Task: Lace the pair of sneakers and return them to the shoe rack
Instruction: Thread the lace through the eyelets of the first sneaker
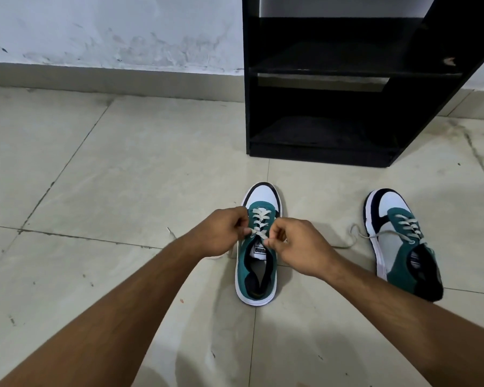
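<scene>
A teal, white and navy sneaker [256,277] stands on the floor in front of me, toe pointing away. My left hand [221,233] pinches its white lace [259,219] on the left side near the top eyelets. My right hand [296,247] pinches the same lace on the right side, just above the tongue. The second sneaker [403,241] lies to the right, laced, with a loose lace end [355,236] trailing on the floor. The black shoe rack [333,88] stands beyond the shoes against the wall.
Beige floor tiles [109,177] stretch to the left and toward me. A scuffed white wall [109,32] runs behind. The rack's two visible shelves hold nothing. A lace end [171,233] pokes out left of my left wrist.
</scene>
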